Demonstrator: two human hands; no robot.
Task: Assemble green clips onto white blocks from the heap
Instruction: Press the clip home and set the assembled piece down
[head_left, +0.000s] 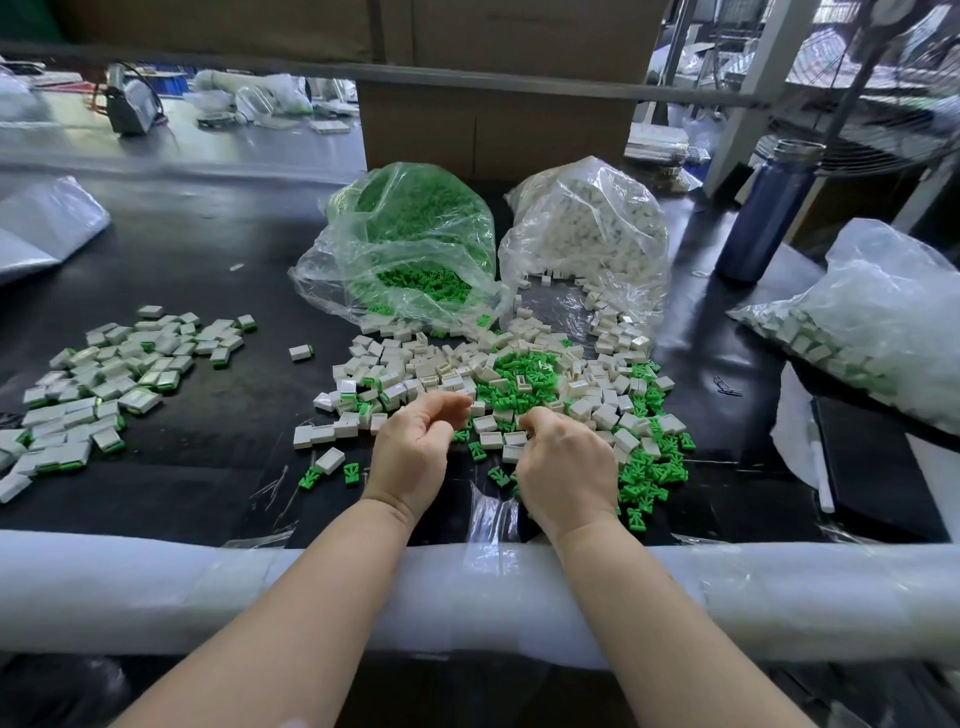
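The left hand (415, 447) hangs over the near edge of the heap (519, 384) with its fingers curled loosely and thumb and forefinger apart; nothing shows between them. The right hand (563, 462) is turned knuckles-up, its fingertips down among the white blocks (491, 423); whether it has closed on a piece cannot be told, since the fingers hide whatever is under them. The two hands sit near each other but do not touch.

Loose green clips (649, 467) lie thick just right of the right hand, and a few lie singly by the left wrist. Blocks and clips are mixed through the heap, which spills from two open bags behind it: a green bag (410, 244) and a white bag (587, 234). A pile of finished blocks (114, 374), each showing a green edge, lies well apart to the left on the black tabletop (208, 249).

The step looks like picking one block and one clip. It would go best if each hand lifted a single piece clear of the heap, turned the block so its slot faces the clip, and pressed straight in until seated. Taking pieces from the thin near edge should avoid dragging neighbours along.
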